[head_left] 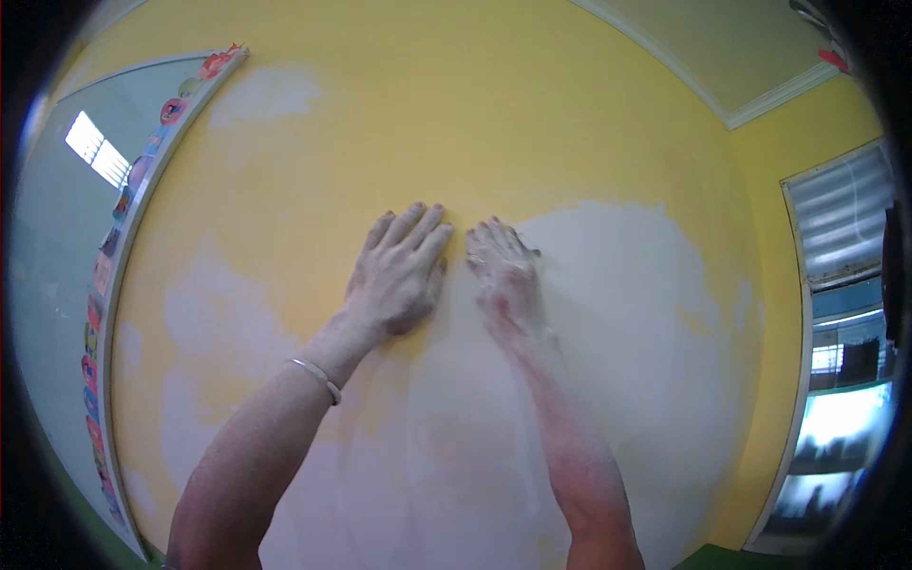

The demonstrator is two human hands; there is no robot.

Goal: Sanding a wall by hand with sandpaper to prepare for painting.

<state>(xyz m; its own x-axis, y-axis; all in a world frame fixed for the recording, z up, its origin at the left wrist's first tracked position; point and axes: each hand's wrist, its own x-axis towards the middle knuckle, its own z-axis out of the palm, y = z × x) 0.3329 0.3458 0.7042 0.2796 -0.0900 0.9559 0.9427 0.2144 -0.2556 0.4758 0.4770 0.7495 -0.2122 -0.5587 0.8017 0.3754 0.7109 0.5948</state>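
My left hand (399, 271) lies with its palm side to the yellow wall (456, 114), fingers stretched upward and a little apart. It holds nothing that shows, and a pale band circles its wrist. Just to its right, my right hand (508, 275) presses on the wall at the edge of a large white patch (617, 313). Whitish dust coats its fingers, which are bent and close together. A thin pale edge shows by those fingertips; whatever is under them is hidden.
At the left hangs a glossy board (57, 256) with colourful cut-outs (90, 370) along its frame. Smaller white patches (214, 304) mark the wall. On the right, past the room's corner, is a louvred window (841, 228). White moulding (684, 76) runs along the ceiling.
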